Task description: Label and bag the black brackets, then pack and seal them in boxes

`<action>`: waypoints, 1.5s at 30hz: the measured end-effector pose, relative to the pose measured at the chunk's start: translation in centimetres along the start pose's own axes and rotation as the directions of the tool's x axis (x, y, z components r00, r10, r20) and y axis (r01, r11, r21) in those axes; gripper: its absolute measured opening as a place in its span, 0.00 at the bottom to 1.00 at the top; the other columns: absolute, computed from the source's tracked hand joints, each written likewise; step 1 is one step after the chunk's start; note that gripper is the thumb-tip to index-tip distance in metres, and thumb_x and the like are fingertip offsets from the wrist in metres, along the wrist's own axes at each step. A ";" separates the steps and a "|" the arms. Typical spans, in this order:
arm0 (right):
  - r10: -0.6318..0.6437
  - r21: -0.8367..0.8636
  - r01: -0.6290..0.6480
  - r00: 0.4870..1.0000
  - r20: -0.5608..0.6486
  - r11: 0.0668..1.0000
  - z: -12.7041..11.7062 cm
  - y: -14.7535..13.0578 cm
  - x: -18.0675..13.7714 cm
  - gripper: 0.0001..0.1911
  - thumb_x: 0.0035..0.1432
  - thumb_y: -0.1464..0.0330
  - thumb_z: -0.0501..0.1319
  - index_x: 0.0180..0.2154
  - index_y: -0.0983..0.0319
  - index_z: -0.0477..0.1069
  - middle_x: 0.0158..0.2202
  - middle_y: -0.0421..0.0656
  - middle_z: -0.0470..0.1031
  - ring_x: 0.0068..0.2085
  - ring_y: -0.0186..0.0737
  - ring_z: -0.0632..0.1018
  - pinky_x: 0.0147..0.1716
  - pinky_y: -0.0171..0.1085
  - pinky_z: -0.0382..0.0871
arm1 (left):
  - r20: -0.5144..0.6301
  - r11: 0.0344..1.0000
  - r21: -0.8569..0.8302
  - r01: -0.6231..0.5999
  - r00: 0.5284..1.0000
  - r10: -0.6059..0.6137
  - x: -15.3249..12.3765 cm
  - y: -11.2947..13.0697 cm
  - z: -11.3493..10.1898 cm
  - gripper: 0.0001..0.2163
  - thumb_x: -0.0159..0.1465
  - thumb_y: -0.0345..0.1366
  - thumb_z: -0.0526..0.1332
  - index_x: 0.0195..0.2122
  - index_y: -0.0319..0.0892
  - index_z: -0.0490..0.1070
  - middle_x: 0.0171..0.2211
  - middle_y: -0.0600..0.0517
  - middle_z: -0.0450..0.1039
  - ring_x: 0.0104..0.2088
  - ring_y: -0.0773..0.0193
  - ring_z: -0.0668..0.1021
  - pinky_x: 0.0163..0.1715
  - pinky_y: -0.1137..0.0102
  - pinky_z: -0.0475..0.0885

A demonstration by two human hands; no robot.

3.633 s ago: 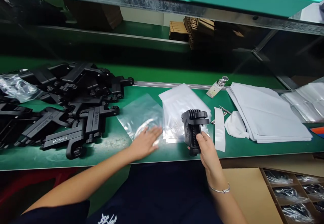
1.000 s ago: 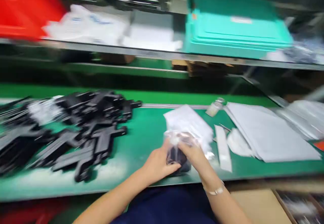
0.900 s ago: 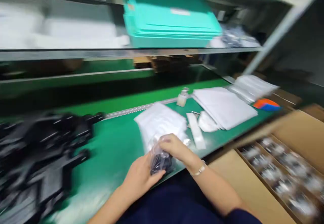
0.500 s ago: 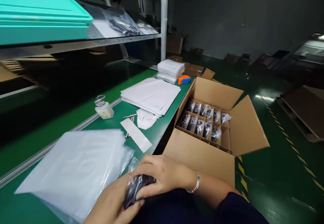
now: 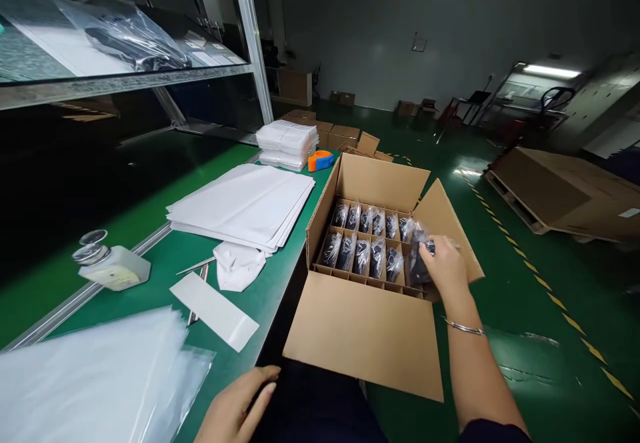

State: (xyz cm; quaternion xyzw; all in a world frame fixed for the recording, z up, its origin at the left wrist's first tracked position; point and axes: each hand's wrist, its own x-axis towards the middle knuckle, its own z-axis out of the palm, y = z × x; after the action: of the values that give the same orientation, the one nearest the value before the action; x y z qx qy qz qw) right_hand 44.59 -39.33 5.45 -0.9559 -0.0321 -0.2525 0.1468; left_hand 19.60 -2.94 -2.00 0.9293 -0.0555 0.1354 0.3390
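Note:
My right hand (image 5: 444, 267) grips a black part wrapped in a clear plastic bag (image 5: 418, 266) and holds it over the right end of an open cardboard box (image 5: 367, 336) on the floor. The box has a divider grid with several bagged black parts (image 5: 367, 243) standing in its cells. My left hand (image 5: 237, 408) rests at the near edge of the green bench (image 5: 150, 256), empty, fingers loosely apart, beside a stack of clear bags (image 5: 90, 383).
On the bench lie a white strip (image 5: 215, 311), tweezers (image 5: 197, 276), a crumpled white cloth (image 5: 237, 264), a small bottle (image 5: 107, 264), a stack of white sheets (image 5: 245, 204), a further bag pile (image 5: 287, 144) and an orange tape dispenser (image 5: 320, 160). Cartons and a pallet stand on the green floor.
My view has swung right from the bench to the box. My right hand carried the bagged part away from my lap to the box; my left hand let go and stayed at the bench edge.

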 end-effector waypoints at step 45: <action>0.255 -0.366 -0.007 0.732 0.632 0.930 10.1 1.7 2.3 0.23 0.64 0.67 0.46 0.43 0.70 0.78 0.48 0.60 0.77 0.49 0.50 0.78 0.44 0.39 0.68 | 0.053 0.999 0.000 -0.049 0.997 0.049 -1.6 -4.1 1.8 0.10 0.69 0.36 0.52 0.43 0.46 0.72 0.37 0.52 0.78 0.37 0.63 0.81 0.37 0.71 0.77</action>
State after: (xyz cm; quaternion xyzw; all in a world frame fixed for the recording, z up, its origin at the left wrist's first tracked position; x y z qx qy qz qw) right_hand 51.62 -38.00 -2.24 -0.9923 0.0298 0.1176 -0.0240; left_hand 19.26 -0.93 -6.27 0.9312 -0.0871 0.1193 0.3332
